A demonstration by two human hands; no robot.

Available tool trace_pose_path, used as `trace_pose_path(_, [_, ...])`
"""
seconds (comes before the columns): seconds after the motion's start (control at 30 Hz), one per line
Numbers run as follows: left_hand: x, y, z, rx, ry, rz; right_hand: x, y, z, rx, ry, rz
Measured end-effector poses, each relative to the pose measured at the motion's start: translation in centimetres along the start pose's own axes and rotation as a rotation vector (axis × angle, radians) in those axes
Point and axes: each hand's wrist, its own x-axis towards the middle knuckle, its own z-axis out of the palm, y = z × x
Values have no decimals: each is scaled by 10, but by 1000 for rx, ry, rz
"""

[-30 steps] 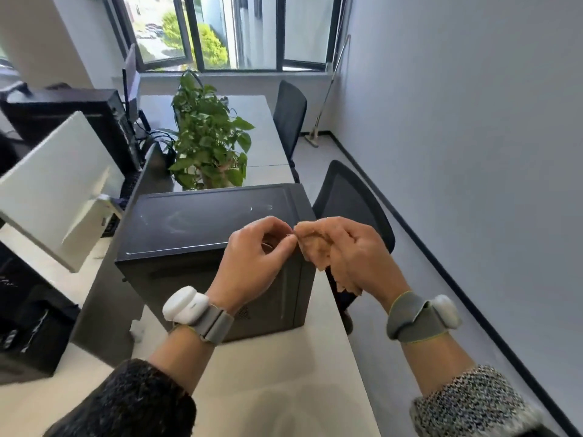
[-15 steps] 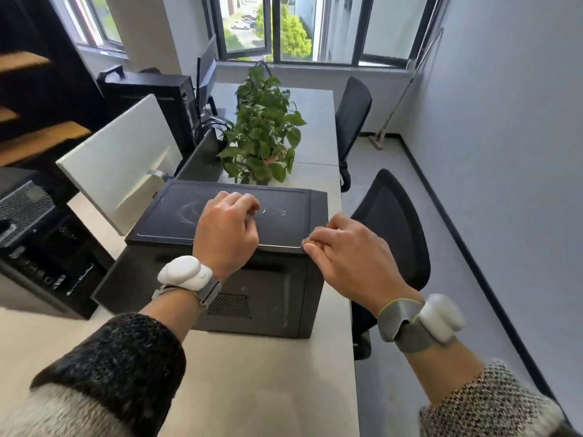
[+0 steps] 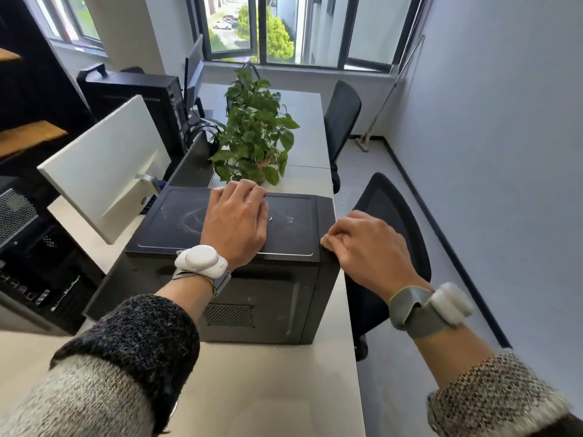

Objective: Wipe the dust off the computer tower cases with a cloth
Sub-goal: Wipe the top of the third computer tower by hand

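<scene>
A black computer tower case lies on its side on the white desk. Its top panel shows pale dust streaks and smears. My left hand rests on that top panel with bent fingers; nothing shows in it. At the case's near right corner, my right hand grips a small peach cloth. Only a sliver of the cloth shows under the fingers. A second black tower stands at the back left.
A white monitor back leans left of the case. An open tower sits at the far left. A potted plant stands just behind the case. Two black chairs line the desk's right edge, with grey floor beyond.
Both hands held the cloth together in front of the case. The left hand has since moved onto the top panel and slid farther back; the right hand dropped to the case's right corner with the cloth.
</scene>
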Motion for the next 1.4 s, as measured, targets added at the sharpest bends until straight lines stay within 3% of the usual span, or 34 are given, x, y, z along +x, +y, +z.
trace_pose_path(0.13, [-2,-1,0,-1,9,-6,-14,-20,10,19,-43,-92])
trace_pose_path(0.3, [0,-1,3,7,-43,-30,-4,-9,2,-52,-1,48])
trace_pose_path(0.47, [0,-2,3,6,-45,-39,-12,-22,5,-44,-74,-40])
trace_pose_path(0.6, [2,-1,2,8,-88,-56,5,-17,0,-72,-38,105])
trace_pose_path(0.73, [1,-2,3,-15,-125,-64,-7,-30,8,-89,-62,-4])
trace_pose_path(0.9, [3,-1,4,-5,-161,-69,13,-18,3,-112,-55,104])
trace_pose_path(1.13, [3,-1,2,-14,-173,-80,15,-17,2,-61,-134,64])
trace_pose_path(1.27, [4,0,2,-19,-180,-79,35,-19,6,-141,-81,104])
trace_pose_path(1.4, [2,1,0,-21,-166,-85,37,-24,12,-40,-120,79])
